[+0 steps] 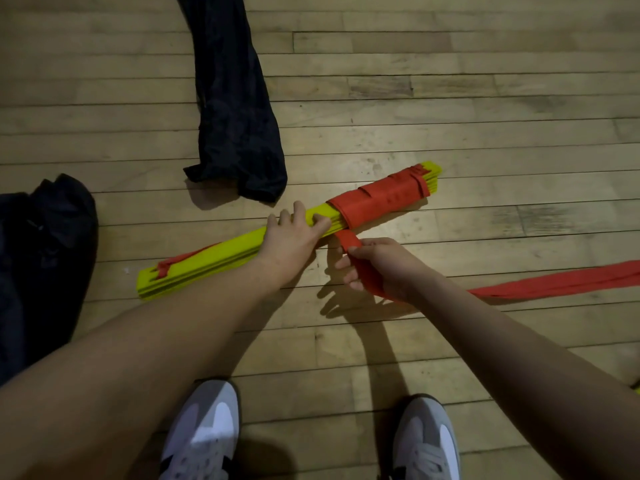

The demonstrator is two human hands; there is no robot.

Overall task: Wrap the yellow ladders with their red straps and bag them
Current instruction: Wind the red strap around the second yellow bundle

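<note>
A stack of yellow ladder rungs [211,259] lies slanted on the wooden floor, its right part wound in red strap [377,199]. My left hand [294,233] grips the bundle at its middle, fingers curled over the top edge. Just below the bundle, my right hand [374,268] holds the strap's free length, pinching it between thumb and fingers. The loose strap tail [561,284] runs off to the right across the floor. A short red strap piece [176,263] lies on the bundle's left end.
A dark bag [232,109] lies on the floor beyond the bundle, its open end toward me. Another dark bag or cloth [41,258] sits at the left edge. My two grey and white shoes [204,434] stand at the bottom.
</note>
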